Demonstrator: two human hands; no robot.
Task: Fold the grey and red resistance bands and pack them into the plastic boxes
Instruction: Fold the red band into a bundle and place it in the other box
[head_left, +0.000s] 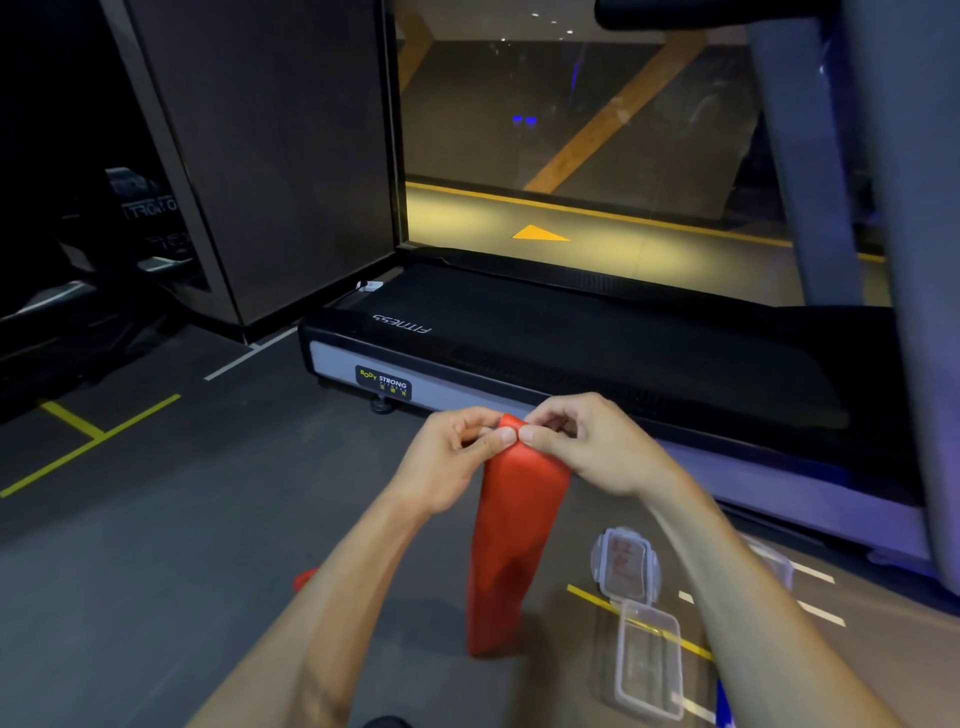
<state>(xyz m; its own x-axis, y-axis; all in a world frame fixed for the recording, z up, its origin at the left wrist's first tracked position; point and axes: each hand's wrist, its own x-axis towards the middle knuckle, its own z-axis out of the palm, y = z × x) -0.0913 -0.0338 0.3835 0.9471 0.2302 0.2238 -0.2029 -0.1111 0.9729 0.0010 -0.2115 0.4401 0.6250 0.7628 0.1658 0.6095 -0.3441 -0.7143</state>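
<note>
Behind the left hand (451, 457), red band (511, 545) partly hidden

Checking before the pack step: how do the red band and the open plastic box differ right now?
The red band hangs upright, pinched at its top fold by the left hand and right hand; the plastic box lies untouched on the floor. The band is opaque; the box is clear, its lid open. The band looks longer than the box.

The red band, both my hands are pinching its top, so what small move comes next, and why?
Probably bring the pinched top down to the bottom end to fold it. The red band hangs full length from the left hand and right hand, far longer than the open plastic box on the floor.
</note>
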